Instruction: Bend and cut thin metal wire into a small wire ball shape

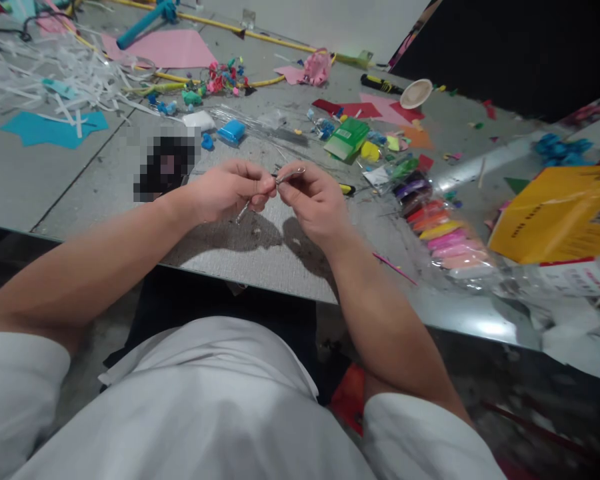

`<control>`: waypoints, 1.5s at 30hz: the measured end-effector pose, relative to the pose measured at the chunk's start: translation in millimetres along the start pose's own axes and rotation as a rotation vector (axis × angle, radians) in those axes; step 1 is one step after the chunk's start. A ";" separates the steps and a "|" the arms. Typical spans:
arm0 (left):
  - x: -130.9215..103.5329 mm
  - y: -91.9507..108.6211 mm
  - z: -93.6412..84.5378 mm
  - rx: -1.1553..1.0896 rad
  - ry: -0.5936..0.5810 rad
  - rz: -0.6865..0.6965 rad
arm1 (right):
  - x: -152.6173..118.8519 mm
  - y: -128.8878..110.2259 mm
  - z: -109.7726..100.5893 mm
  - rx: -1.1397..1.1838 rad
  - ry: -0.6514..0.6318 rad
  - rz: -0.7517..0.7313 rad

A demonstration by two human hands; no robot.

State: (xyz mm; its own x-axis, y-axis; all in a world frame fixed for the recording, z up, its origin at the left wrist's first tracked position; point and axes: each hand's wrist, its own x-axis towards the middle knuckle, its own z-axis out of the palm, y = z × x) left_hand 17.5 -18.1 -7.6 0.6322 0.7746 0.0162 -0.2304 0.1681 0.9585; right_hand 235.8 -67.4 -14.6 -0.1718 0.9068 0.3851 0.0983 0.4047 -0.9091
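Observation:
Over the table's front part, both my hands meet with fingertips nearly touching. A thin, shiny silvery strand point(291, 175), which looks like twisted wire, runs between them. My left hand point(230, 190) pinches it between thumb and fingers, and one end sticks out below that hand. On its other side my right hand point(317, 203) is closed on the strand, with a small loop showing above the thumb. The fingers hide the middle. Behind my right hand lies a yellow-and-black tool point(347, 190), mostly covered. A blue clay packet point(231, 131) lies beyond my left hand.
White paper strips point(80, 80) are heaped at the left. A green box point(347, 139) lies beyond my hands. Coloured clay packs point(445, 233) and a yellow envelope point(560, 213) are on the right. A pixelated dark object point(167, 163) is by my left wrist.

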 end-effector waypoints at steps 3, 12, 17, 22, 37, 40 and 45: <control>-0.9 1.4 -2.6 -0.054 -0.066 -0.058 | -0.3 0.8 0.2 -0.092 -0.014 -0.032; -3.9 9.3 -4.4 -0.040 -0.252 -0.214 | -3.1 -0.8 3.6 -0.159 -0.018 -0.161; -2.3 9.0 -7.8 -0.007 -0.207 -0.198 | -3.6 -7.9 3.2 -0.099 -0.017 -0.182; -2.5 9.2 -3.8 0.127 -0.048 0.003 | -1.6 -6.4 5.0 -0.028 0.105 -0.008; -8.7 17.0 3.1 0.757 0.116 0.379 | -2.2 -13.7 7.1 -0.174 0.200 0.064; -10.3 19.1 1.2 0.785 0.072 0.402 | -2.7 -15.3 4.1 -0.208 0.168 0.027; -9.8 17.9 -4.9 0.819 0.033 0.392 | -2.7 -15.0 1.0 -0.253 0.095 0.039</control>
State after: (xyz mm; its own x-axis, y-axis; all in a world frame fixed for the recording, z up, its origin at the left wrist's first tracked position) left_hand 3.5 -19.7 8.0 0.5949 0.7040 0.3879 0.1812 -0.5876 0.7886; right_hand 233.8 -76.0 -2.2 -0.0719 0.9245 0.3744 0.3471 0.3750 -0.8596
